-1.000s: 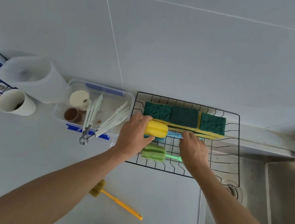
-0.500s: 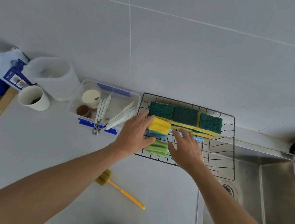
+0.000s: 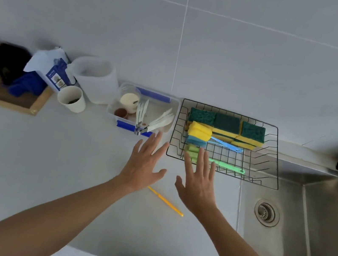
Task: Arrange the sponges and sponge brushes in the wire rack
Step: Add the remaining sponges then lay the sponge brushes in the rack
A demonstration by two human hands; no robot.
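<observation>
Hands (image 3: 145,164) (image 3: 197,182) both spread flat, holding nothing. I'd grab the orange brush (image 3: 165,201) just below the rack (image 3: 277,168) by its handle next.

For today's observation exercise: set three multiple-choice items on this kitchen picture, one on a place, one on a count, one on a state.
1. Where does the orange-handled brush lie?
A in the wire rack
B on the counter
C in the sink

2. How many green-topped sponges line the back of the wire rack?
A one
B three
C five

3. What are the left hand and right hand doing?
A both open, holding nothing
B both gripping sponges
C one holds a cup

Answers: 1 B, its handle lies on the counter between the hands; 2 B, three sit side by side; 3 A, fingers spread, palms empty.
</observation>
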